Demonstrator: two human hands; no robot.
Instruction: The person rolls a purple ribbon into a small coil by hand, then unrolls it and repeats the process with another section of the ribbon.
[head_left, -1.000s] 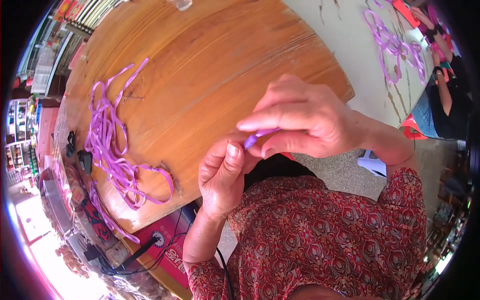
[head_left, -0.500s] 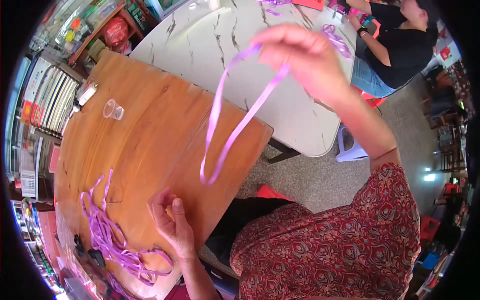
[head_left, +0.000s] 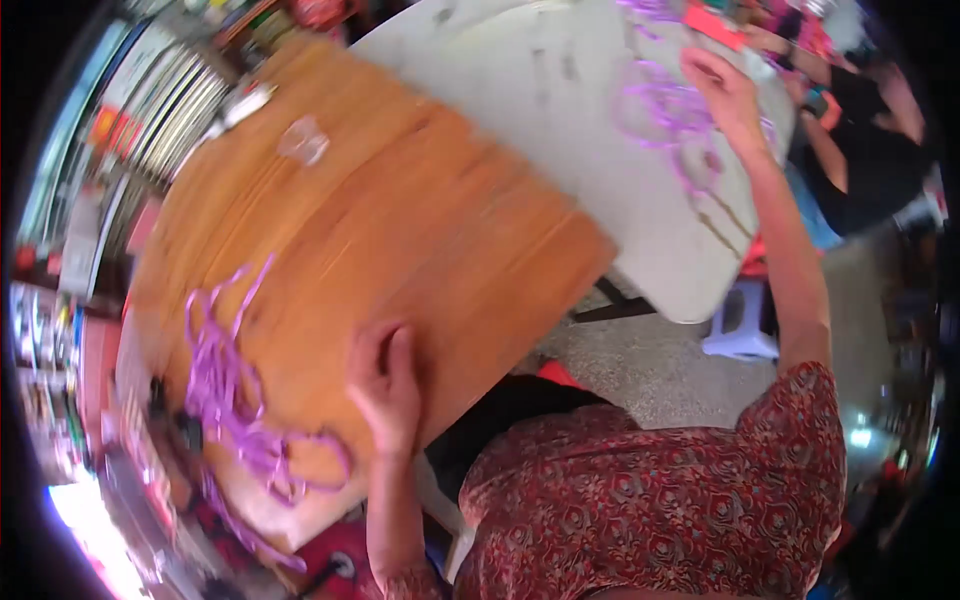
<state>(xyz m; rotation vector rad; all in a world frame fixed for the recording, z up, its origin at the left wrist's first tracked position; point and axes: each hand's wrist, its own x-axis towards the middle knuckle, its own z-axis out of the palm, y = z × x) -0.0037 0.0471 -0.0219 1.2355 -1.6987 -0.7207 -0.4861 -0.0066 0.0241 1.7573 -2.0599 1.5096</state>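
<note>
Cluttered shop, wooden bench (head_left: 400,210) tilted in view. Left hand (head_left: 385,385) flat near edge, fingers together, empty; purple ribbon pile (head_left: 235,400) just left of it. Farther off, right hand (head_left: 725,95) outstretched over white bench (head_left: 560,110), touching purple ribbon loops (head_left: 665,110); grip blurred, unclear.

A wooden table (head_left: 420,230) bearing purple ribbons (head_left: 225,390) near its left edge; beside it, a white table (head_left: 600,150) strewn with more ribbon (head_left: 670,110).
</note>
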